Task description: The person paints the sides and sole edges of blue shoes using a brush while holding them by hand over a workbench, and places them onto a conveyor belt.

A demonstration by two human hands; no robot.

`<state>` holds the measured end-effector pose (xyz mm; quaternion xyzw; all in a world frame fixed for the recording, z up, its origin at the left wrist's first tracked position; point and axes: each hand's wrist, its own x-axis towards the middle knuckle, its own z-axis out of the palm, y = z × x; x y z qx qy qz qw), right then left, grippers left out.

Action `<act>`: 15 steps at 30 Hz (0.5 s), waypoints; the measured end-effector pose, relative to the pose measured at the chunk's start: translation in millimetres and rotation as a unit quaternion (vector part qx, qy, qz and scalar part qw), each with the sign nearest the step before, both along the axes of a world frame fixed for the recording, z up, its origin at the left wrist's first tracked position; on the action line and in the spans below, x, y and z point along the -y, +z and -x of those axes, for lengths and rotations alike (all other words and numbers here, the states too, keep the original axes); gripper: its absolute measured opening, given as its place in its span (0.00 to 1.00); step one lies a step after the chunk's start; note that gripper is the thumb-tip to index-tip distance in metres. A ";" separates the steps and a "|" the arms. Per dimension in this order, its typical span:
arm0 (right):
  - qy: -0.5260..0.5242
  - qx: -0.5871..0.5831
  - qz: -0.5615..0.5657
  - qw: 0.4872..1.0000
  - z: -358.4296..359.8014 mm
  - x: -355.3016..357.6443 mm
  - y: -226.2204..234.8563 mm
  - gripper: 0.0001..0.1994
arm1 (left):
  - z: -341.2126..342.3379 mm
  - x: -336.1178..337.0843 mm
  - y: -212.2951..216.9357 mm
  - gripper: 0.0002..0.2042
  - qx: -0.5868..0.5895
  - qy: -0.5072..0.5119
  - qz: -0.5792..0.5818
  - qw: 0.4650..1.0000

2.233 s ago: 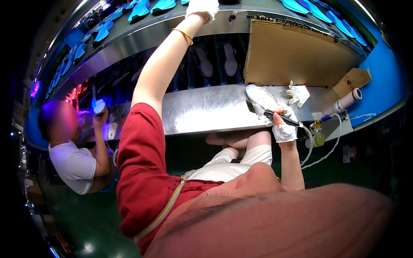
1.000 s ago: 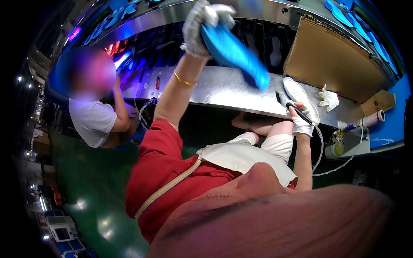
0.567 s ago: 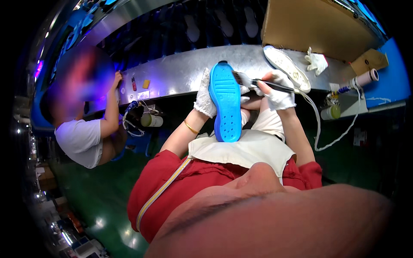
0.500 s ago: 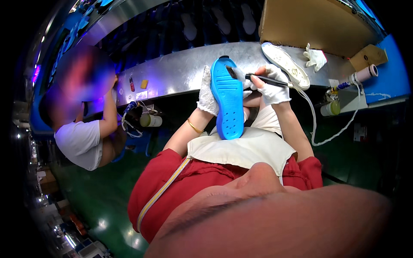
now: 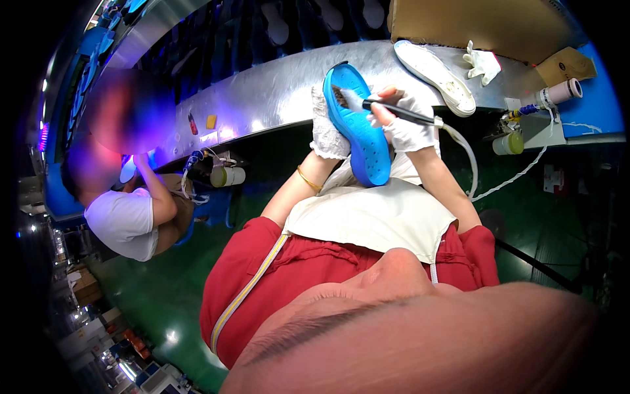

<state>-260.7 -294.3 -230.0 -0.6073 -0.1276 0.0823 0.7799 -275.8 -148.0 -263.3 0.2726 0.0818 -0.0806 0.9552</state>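
In my white-gloved left hand [image 5: 327,134] is a blue shoe sole [image 5: 369,141], gripped along its left side and tilted, with small holes in its near end. Some of the left fingers are hidden behind the sole. My right hand [image 5: 413,121], in a white glove with bare fingertips, is closed on a black-handled brush [image 5: 408,113]. The brush's bristles rest against the left edge of the sole's far part. A pale hose [image 5: 467,148] runs from the handle's end and hangs down on the right.
A metal bench [image 5: 262,98] stretches ahead, bearing a white sole [image 5: 436,75], a loose white glove [image 5: 483,65] and a cardboard box [image 5: 472,26]. Containers [image 5: 507,144] hang beneath its edge at right. Dark racks with soles lie beyond. A co-worker [image 5: 128,220] sits at left.
My left hand has tilted the blue sole, and its near end has swung right and away from me. The brush has moved from the sole's right side to its left edge.
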 end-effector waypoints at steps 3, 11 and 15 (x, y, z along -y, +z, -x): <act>-0.022 0.128 0.079 0.988 5.0 4.1 -5.5 0.10 | 0.3 -6.9 6.9 0.40 -0.019 0.002 -0.055 0.998; -0.034 0.225 0.094 0.969 19.0 3.9 -18.0 0.09 | -0.8 -23.1 7.8 0.43 -0.028 -0.026 -0.075 0.996; 0.026 0.249 0.105 0.963 29.1 10.9 -21.4 0.10 | -0.6 -27.3 10.9 0.44 -0.003 -0.099 -0.081 0.992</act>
